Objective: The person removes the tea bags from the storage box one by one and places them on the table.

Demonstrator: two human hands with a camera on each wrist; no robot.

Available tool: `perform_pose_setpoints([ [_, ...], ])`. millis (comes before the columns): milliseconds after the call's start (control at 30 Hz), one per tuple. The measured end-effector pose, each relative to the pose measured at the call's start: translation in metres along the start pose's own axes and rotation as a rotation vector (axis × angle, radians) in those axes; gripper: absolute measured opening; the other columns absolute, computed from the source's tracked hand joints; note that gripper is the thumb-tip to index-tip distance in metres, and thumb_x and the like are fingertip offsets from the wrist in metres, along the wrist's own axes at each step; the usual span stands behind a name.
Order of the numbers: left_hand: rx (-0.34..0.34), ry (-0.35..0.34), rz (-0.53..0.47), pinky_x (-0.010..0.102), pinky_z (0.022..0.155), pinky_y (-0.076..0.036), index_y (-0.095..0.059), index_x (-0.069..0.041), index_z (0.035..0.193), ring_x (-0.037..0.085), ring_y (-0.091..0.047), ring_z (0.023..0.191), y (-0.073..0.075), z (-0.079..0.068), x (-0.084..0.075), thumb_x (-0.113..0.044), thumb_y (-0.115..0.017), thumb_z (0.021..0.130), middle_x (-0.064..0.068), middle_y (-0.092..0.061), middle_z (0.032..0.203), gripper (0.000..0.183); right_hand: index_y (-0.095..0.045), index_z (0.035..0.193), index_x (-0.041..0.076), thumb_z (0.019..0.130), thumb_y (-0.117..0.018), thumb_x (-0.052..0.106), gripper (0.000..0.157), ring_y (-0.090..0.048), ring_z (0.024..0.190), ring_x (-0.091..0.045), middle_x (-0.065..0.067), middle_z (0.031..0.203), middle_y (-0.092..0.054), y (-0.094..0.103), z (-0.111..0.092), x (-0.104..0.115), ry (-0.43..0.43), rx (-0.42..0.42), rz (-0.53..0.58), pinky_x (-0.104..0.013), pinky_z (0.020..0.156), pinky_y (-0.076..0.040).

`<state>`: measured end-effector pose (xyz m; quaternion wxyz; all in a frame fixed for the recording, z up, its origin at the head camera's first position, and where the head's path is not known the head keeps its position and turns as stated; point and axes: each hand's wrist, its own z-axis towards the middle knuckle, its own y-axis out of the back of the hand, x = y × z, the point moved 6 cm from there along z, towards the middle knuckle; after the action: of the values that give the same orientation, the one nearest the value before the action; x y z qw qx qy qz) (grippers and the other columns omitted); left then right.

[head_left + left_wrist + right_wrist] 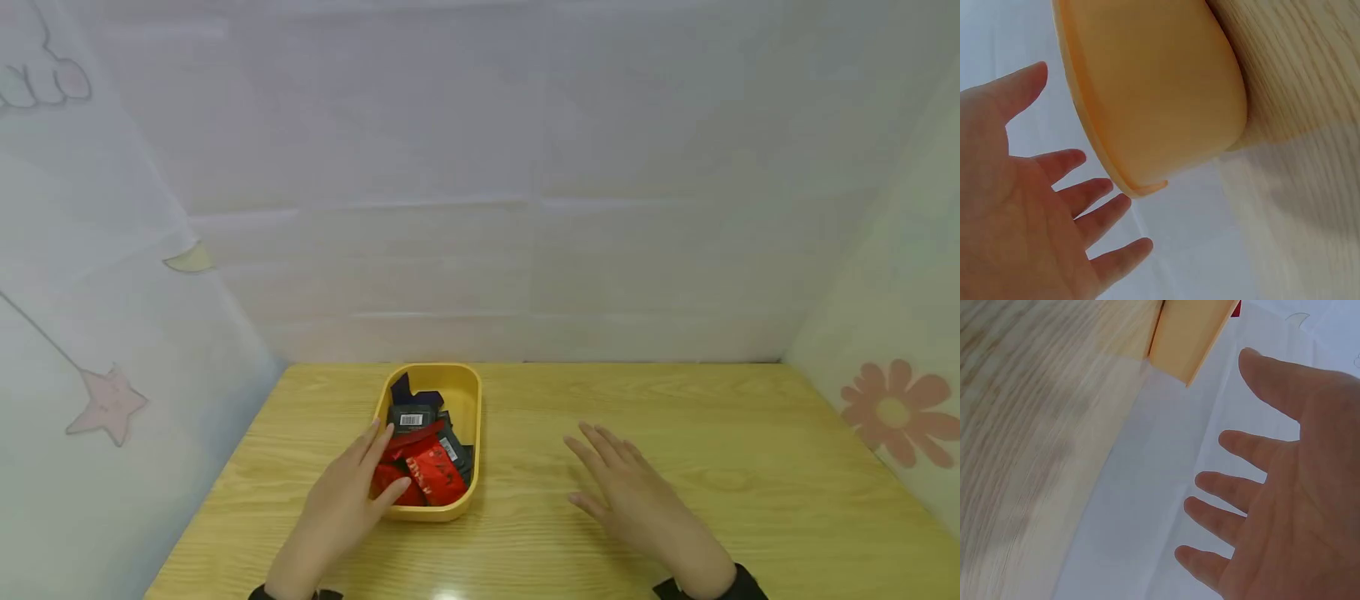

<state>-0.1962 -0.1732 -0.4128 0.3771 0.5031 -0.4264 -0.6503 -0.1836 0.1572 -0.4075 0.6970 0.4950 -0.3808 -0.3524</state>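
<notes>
A yellow rectangular bin [468, 392] with rounded corners stands left of the table's middle. Inside it lie a red packet with dark print [435, 475], more red packaging, and several dark packs, one with a white barcode label [411, 420]. My left hand [341, 500] is beside the bin's left wall, fingers spread and overlapping its rim in the head view. In the left wrist view those fingertips are close to the rim of the bin [1154, 94]. To the right of the bin, my right hand [637, 504] hovers over the table with fingers spread, holding nothing.
The light wood table [750, 433] runs back to a pale wall covering [525, 275]. Side walls enclose it, the left one with a pink star [107, 404], the right one with a red flower [896, 412]. Dark cuffs show at both wrists.
</notes>
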Motion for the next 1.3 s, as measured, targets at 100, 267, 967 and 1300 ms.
perform_pose_setpoints([
  [100,0.011,0.045,-0.135,0.066,0.104,-0.036,-0.023,-0.017,0.151,0.040,-0.031,0.136,0.000,0.004,0.010,-0.050,-0.052,0.089,0.015,-0.027,0.157,0.075,-0.037,0.145,0.014,0.084,-0.063,0.041,0.072,-0.035,0.134,-0.038,-0.018,0.150,-0.038,0.001,0.002,0.000,0.013,-0.021,0.004,-0.064,0.104,-0.038],
  [267,-0.014,0.143,-0.458,0.070,0.107,-0.029,-0.023,-0.015,0.150,0.042,-0.026,0.137,0.000,0.010,0.021,-0.054,-0.042,0.093,0.020,-0.027,0.155,0.072,-0.038,0.144,0.015,0.083,-0.065,0.041,0.072,-0.040,0.131,-0.035,-0.017,0.147,-0.043,0.006,0.006,-0.002,0.049,-0.067,-0.008,-0.062,0.103,-0.041],
  [967,0.050,0.433,-1.159,0.064,0.117,-0.001,-0.006,-0.005,0.152,0.043,0.005,0.142,-0.035,0.014,0.032,-0.028,-0.031,0.102,0.024,0.003,0.159,0.061,-0.046,0.139,0.018,0.087,-0.060,0.041,0.059,-0.046,0.128,-0.023,-0.006,0.144,-0.050,0.004,0.061,0.052,0.289,0.001,-0.010,-0.051,0.106,-0.043],
  [1300,-0.041,0.383,-1.079,0.064,0.117,-0.003,-0.014,-0.004,0.151,0.043,-0.001,0.142,-0.046,0.016,0.037,-0.018,-0.022,0.104,0.026,-0.008,0.158,0.050,-0.048,0.138,0.019,0.090,-0.054,0.046,0.056,-0.049,0.126,-0.022,-0.005,0.142,-0.053,0.011,0.102,0.104,0.396,0.081,-0.127,-0.045,0.108,-0.043],
])
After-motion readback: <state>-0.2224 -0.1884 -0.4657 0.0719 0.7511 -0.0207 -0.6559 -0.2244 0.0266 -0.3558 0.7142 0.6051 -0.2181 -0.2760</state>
